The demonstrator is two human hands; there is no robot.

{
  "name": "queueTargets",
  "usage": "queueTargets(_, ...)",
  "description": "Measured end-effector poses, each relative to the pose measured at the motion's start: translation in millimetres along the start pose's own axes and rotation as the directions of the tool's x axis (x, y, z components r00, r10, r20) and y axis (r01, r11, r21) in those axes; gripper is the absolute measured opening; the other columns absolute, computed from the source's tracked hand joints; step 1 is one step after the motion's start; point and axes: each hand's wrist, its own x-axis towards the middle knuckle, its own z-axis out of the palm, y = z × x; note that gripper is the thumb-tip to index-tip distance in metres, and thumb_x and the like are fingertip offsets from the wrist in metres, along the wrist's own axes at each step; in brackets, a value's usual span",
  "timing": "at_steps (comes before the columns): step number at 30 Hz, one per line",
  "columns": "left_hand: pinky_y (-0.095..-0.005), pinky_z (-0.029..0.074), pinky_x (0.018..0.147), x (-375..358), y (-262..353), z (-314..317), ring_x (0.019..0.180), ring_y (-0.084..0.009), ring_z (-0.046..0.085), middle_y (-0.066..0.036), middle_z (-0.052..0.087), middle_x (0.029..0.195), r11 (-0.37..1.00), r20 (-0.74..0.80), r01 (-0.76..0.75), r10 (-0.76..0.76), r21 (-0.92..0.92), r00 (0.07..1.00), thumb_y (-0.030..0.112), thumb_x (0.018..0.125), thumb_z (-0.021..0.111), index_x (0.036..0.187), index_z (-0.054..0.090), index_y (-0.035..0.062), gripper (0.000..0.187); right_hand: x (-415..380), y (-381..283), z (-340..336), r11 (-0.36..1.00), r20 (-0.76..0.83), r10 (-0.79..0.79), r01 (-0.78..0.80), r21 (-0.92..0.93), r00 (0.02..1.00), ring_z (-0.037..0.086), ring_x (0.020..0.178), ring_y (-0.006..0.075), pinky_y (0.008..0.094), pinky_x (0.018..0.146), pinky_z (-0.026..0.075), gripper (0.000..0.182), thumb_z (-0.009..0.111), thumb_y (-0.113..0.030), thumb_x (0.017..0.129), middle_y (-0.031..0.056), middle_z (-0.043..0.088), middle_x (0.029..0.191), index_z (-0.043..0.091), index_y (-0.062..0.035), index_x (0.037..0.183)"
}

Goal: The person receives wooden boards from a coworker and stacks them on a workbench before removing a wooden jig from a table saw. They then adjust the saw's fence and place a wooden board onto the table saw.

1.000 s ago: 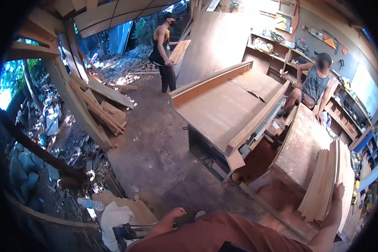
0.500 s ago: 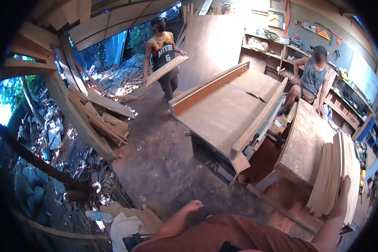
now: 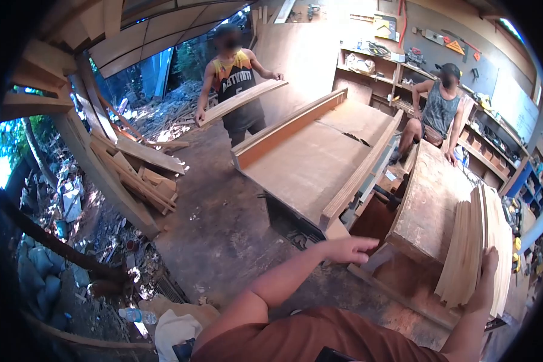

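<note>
Dial: I read the head view as a clock, 12 at top, hub mid-view
Wood strips (image 3: 458, 253): 4 o'clock, long thin pieces side by side, lying over the near end of the workbench (image 3: 425, 208), near ends jutting past its edge
Right hand (image 3: 490, 260): 4 o'clock, well out from the hub, resting on the strips; from here I can't tell if the fingers grip
Left hand (image 3: 351, 248): between 4 and 5 o'clock, arm reached across, fingers stretched out and a little parted, near the bench's near corner; can't tell if it touches
Table saw (image 3: 308, 160): 1 to 3 o'clock, wide top, dark blade (image 3: 357, 139) showing in it, rail along each long side
Standing co-worker (image 3: 234, 81): 11 o'clock, both hands on a flat board (image 3: 244, 102), tilted, end toward 12 higher
Seated co-worker (image 3: 439, 111): 2 o'clock, one hand at the bench's far end
Scrap lumber (image 3: 139, 175): 9 o'clock, loose pile by a slanting post
Water bottle (image 3: 137, 315): between 7 and 8 o'clock, on its side near a white cloth (image 3: 176, 333)
</note>
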Motion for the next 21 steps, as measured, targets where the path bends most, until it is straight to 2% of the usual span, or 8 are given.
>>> queueTargets(4,-0.0345,0.033,0.105,-38,-196,76,0.128,-0.023,0.041,-0.017,0.039,0.14,0.952,-0.071,0.265,-0.278,-0.152,0.958,0.026,0.091,0.056,0.141,0.03,0.0037,0.06,16,33,46,0.991,-0.222,-0.119,0.104,-0.079,0.968,0.052,0.099,0.0415,0.0481,0.087,0.042,0.032,0.052,-0.028,0.089,0.0268,0.057,0.101,0.052,0.0026,0.098)
queueTargets(5,-0.0348,0.036,0.102,-67,-263,95,0.123,-0.0229,0.046,-0.016,0.048,0.134,0.942,-0.058,0.317,-0.313,0.106,0.948,0.031,0.092,0.053,0.135,0.042,0.0021,0.052,15,36,51,0.99,-0.208,-0.118,0.099,-0.097,0.971,0.052,0.1,0.0408,0.0473,0.088,0.042,0.034,0.052,-0.028,0.089,0.0266,0.057,0.102,0.053,0.0033,0.102)
queueTargets(6,-0.0371,0.039,0.097,-98,-297,105,0.121,-0.0227,0.047,-0.014,0.054,0.128,0.891,0.196,0.411,-0.446,0.194,0.873,0.035,0.092,0.054,0.125,0.053,0.0016,0.048,18,37,50,0.989,-0.191,-0.112,0.091,-0.116,0.975,0.052,0.101,0.0402,0.0464,0.088,0.043,0.037,0.051,-0.029,0.09,0.0264,0.057,0.103,0.053,0.0039,0.107)
queueTargets(7,-0.0379,0.042,0.092,-144,-336,134,0.116,-0.0229,0.051,-0.012,0.058,0.122,0.827,0.211,0.559,-0.557,0.055,0.803,0.038,0.09,0.055,0.118,0.059,0.0033,0.045,6,17,23,0.993,-0.068,-0.062,0.054,-0.109,0.996,0.053,0.101,0.0398,0.0459,0.088,0.043,0.038,0.05,-0.029,0.09,0.0261,0.057,0.104,0.052,0.004,0.109)
queueTargets(8,-0.0379,0.042,0.092,-178,-334,156,0.116,-0.0229,0.051,-0.012,0.058,0.122,0.823,0.248,0.565,-0.561,0.061,0.79,0.038,0.09,0.055,0.118,0.059,0.0033,0.045,-7,-7,-10,0.994,0.051,-0.016,0.021,-0.104,0.999,0.053,0.101,0.0394,0.0454,0.088,0.043,0.04,0.05,-0.03,0.091,0.0257,0.057,0.104,0.052,0.0041,0.111)
queueTargets(10,-0.0349,0.043,0.088,-235,-323,171,0.102,-0.0195,0.057,-0.009,0.061,0.116,0.379,0.079,0.843,-0.895,-0.381,0.438,0.046,0.087,0.056,0.113,0.064,0.0068,0.048,-8,-4,-9,0.995,0.018,-0.012,0.014,-0.096,1.0,0.053,0.1,0.0393,0.0454,0.088,0.043,0.039,0.05,-0.03,0.091,0.0256,0.057,0.104,0.052,0.0039,0.11)
queueTargets(17,-0.0312,0.043,0.089,-292,-305,158,0.103,-0.0186,0.058,-0.008,0.064,0.112,0.385,-0.14,0.871,-0.923,-0.305,0.358,0.041,0.085,0.061,0.112,0.064,0.0051,0.045,-10,-7,-7,0.997,-0.036,-0.024,0.021,-0.072,0.999,0.054,0.098,0.0403,0.0468,0.086,0.043,0.037,0.049,-0.031,0.091,0.0256,0.057,0.103,0.052,0.0035,0.105)
queueTargets(21,-0.0319,0.043,0.09,-266,-293,168,0.105,-0.0206,0.058,-0.01,0.064,0.111,0.55,-0.341,0.787,-0.823,-0.281,0.453,0.038,0.085,0.061,0.113,0.062,0.0041,0.045,-6,-2,1,0.997,-0.059,-0.026,0.022,-0.072,0.998,0.054,0.099,0.0406,0.047,0.086,0.043,0.037,0.049,-0.031,0.091,0.0257,0.056,0.104,0.052,0.003,0.107)
